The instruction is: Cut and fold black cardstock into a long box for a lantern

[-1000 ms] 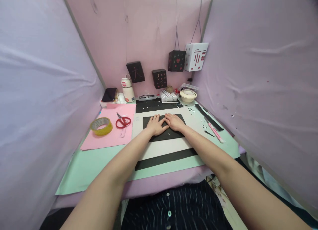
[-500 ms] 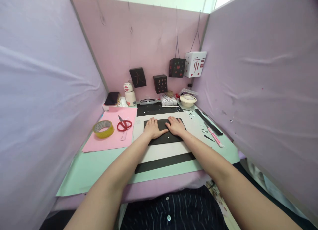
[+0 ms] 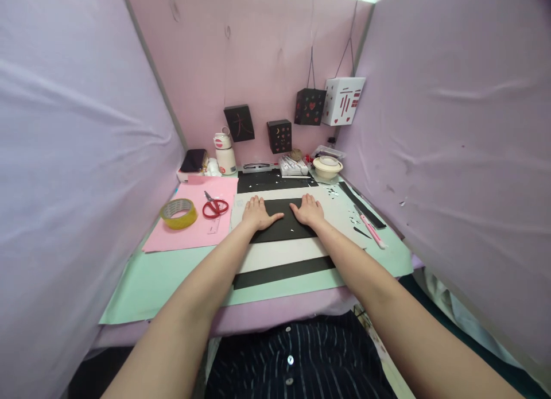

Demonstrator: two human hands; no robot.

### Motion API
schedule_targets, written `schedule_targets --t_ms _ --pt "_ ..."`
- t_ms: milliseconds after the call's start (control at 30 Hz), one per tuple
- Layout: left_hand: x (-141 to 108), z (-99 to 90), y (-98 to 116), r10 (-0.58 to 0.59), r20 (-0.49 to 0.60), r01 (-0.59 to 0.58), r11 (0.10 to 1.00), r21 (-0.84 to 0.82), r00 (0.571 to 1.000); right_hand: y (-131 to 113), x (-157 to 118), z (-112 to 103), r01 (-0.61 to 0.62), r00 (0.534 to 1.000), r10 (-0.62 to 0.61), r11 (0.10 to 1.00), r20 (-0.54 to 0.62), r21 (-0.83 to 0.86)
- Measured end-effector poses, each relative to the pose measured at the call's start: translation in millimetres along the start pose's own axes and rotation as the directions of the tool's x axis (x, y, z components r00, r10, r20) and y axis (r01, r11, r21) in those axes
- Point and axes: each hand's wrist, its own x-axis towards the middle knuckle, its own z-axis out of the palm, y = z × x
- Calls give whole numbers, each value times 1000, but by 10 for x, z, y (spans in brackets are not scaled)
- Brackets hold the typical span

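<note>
A sheet of black paper [image 3: 282,224] lies flat on a larger white sheet [image 3: 284,252] at the middle of the table. My left hand [image 3: 259,213] rests palm down over its left side, thumb stretched inward and fingers pointing away from me. Over the right side lies my right hand [image 3: 309,210], also flat, with its thumb out toward the left. Bare black paper shows between the two hands. A small pale speck sits on the black sheet near my right wrist. Nearer to me, a black strip [image 3: 284,272] crosses the front of the white sheet.
On pink paper [image 3: 189,241] at left are yellow tape [image 3: 178,213] and red-handled scissors [image 3: 215,208]. A pink craft knife [image 3: 373,232] and paper scraps lie right. A bottle [image 3: 225,155] and bowl [image 3: 327,168] stand behind, below hanging paper boxes [image 3: 310,107].
My hands have moved apart toward the left and right edges of the black sheet, baring more of its middle. The camera view has tilted slightly downward.
</note>
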Motion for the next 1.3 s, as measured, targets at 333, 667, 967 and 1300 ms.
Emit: schedule_targets --t_ms 333,667,967,1300 --pt "91 -183 -90 -1 -26 -1 998 -59 1000 58 90 -41 53 996 -52 999 -77 9" --pt "402 -626 -188 28 -27 -35 962 -272 999 172 324 -479 301 947 -298 954 -117 1" --pt "-334 -1579 -67 223 -583 -468 828 -310 781 23 -336 -1498 668 484 -510 740 -711 -76" --pt "-691 -1534 405 511 -779 -520 805 286 363 -115 -866 -1582 678 317 -577 693 -753 -245"
